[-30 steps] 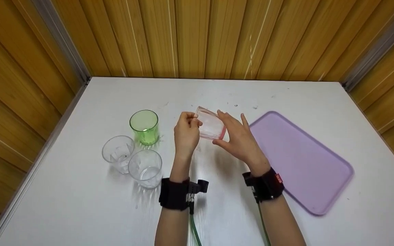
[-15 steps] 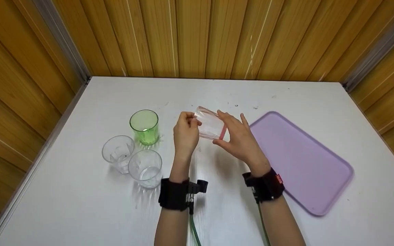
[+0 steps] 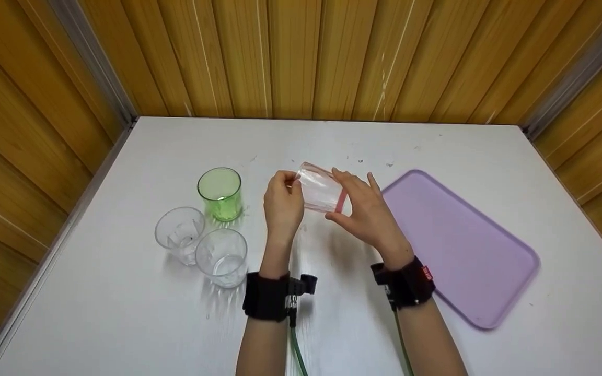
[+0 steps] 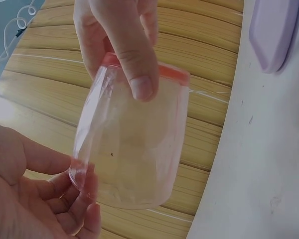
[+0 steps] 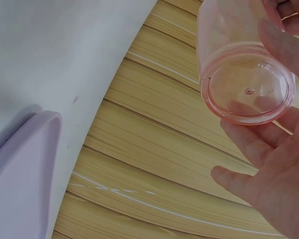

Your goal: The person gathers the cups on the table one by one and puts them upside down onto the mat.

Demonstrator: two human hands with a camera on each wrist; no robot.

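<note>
A pink cup [image 3: 319, 189] is gripped at its rim by the left hand [image 3: 284, 208], at its base by the right hand [image 3: 366, 213]. Right of the cup, a tray [image 3: 463, 250] is placed.

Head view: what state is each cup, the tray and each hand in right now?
Pink cup: tilted, held off the table.
Left hand: holding the cup's mouth end.
Right hand: gripping the cup's base end.
Green cup: upright on the table.
Left clear cup: upright.
Right clear cup: upright.
Purple tray: lying flat.
</note>
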